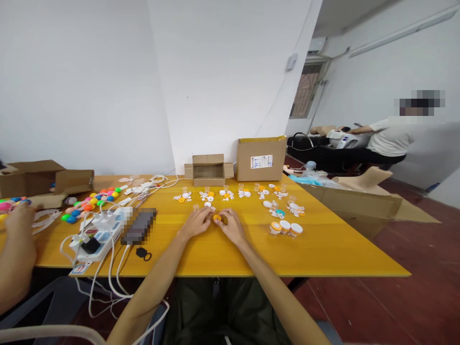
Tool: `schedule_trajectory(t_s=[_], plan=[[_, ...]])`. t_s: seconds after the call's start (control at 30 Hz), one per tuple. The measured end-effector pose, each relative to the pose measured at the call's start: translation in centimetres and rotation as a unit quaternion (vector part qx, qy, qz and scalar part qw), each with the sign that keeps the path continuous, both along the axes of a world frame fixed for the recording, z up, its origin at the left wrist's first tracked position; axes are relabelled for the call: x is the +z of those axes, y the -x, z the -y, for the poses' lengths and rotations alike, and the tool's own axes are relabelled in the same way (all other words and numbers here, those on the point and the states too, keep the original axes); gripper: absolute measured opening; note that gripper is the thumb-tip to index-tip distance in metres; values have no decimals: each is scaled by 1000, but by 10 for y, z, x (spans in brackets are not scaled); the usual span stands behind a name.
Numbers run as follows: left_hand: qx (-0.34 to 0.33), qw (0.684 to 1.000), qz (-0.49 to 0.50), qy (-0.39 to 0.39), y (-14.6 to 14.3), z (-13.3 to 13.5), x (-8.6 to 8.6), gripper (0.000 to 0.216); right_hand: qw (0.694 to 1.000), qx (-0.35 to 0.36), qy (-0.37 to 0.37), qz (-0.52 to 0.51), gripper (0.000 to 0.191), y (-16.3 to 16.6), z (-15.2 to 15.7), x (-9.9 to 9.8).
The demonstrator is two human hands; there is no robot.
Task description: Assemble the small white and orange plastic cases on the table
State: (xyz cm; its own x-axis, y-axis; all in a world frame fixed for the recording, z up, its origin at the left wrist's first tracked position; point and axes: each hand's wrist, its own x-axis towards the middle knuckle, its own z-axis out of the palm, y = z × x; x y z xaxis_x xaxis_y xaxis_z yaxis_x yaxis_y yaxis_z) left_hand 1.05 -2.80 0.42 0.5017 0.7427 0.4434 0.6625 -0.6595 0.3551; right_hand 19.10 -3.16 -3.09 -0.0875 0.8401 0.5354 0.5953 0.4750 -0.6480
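My right hand holds a small round orange lid by its edge, low over the table. My left hand is just to its left, its fingers bent together; what they hold, if anything, is too small to make out. Beyond the fingertips are a white lid and small white pieces with dark marks. Several sets of clear cups, lids and small white pieces form a row farther back, one with an orange lid. To the right stand capped clear jars, with a teal ring behind them.
An open small carton and a larger labelled box stand against the wall. On the left lie a power strip with cables, a dark device and colourful balls. Another person's arm reaches in there; someone sits far right.
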Motion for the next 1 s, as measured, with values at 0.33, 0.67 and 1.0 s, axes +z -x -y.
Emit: schedule_trajectory(t_s=[0.33,0.67,1.0], plan=[[36,998,-51,8,-3,3,6,26,998,7,17,53,5,-1,-1,-2],[152,985,-76,27,-3,2,8,29,995,1,7,98,5,0,0,0],[240,958,-140,72,-7,6,15,34,995,15,-4,98,7,2,1,1]])
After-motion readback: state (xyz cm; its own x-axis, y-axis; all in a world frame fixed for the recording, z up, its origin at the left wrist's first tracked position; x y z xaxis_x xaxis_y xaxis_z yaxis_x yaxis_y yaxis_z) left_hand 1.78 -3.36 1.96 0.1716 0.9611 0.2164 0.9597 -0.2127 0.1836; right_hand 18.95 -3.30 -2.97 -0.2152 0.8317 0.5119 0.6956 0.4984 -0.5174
